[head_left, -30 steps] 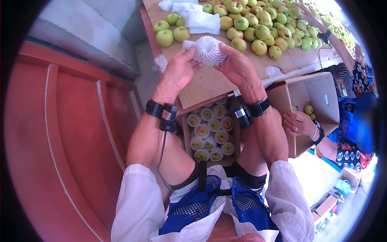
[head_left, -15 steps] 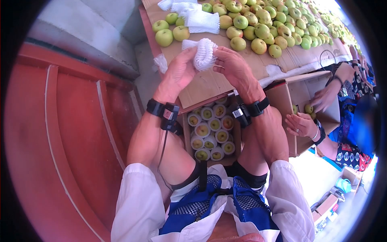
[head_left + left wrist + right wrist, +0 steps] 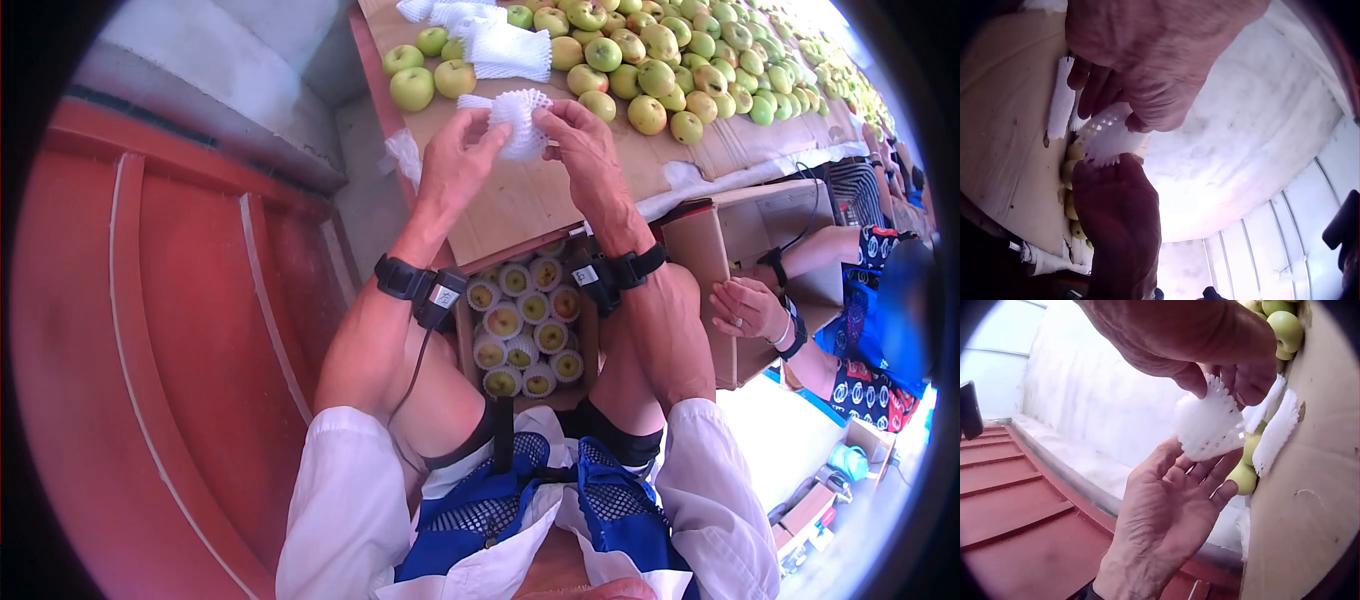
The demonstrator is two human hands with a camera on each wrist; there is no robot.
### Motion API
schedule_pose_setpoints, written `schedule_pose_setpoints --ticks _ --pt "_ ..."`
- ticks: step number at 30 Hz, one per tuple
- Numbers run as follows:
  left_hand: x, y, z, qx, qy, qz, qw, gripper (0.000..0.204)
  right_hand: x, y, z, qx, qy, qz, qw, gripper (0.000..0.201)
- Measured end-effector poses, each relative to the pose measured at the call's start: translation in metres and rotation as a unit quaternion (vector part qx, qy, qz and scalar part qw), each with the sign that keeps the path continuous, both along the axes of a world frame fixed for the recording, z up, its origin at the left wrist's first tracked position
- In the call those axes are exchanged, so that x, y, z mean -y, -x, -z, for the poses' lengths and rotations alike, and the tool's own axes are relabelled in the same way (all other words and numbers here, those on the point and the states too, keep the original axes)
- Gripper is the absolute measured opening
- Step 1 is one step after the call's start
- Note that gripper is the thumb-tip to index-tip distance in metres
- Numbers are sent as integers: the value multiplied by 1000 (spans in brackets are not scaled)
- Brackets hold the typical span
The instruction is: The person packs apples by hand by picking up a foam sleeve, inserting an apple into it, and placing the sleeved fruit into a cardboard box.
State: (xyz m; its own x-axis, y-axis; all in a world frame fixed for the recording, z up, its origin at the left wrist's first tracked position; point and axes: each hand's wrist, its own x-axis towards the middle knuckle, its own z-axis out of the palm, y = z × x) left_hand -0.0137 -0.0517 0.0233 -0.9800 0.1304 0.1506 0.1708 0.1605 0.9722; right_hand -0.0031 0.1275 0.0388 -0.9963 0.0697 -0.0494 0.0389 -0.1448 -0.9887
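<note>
A white foam net sleeve (image 3: 518, 125) is bunched up between my two hands, above the near edge of the cardboard-covered table. My left hand (image 3: 456, 165) pinches its left side, thumb in front and fingers behind. With thumb and fingertips, my right hand (image 3: 588, 155) pinches the opposite side. Seen from the right wrist, the foam net sleeve (image 3: 1207, 422) flares to a jagged edge. More flat foam sleeves (image 3: 510, 50) lie just beyond, beside a few green apples (image 3: 412, 88).
A big heap of green apples (image 3: 655, 78) covers the far table. Between my knees stands a carton with net-wrapped apples (image 3: 520, 350). On the right, another person's hand (image 3: 750, 305) is at an open cardboard box (image 3: 695, 245). A red panelled surface (image 3: 190, 330) is at left.
The foam sleeve went from spread wide to narrow, and now sits bunched in the fingers. My left wrist has turned slightly. The other person's arms shifted around the box.
</note>
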Motion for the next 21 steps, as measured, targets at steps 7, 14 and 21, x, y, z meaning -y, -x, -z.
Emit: schedule_pose_setpoints --ticks 7,14,21 --pt "6 5 5 38 -35 34 998 34 3 3 9 -44 -28 -21 998 38" --pt "7 9 13 0 69 -10 998 33 10 0 9 -64 -44 -20 997 41" --pt "10 18 26 -41 51 -46 997 32 6 -14 -7 -30 -6 -67 997 49"
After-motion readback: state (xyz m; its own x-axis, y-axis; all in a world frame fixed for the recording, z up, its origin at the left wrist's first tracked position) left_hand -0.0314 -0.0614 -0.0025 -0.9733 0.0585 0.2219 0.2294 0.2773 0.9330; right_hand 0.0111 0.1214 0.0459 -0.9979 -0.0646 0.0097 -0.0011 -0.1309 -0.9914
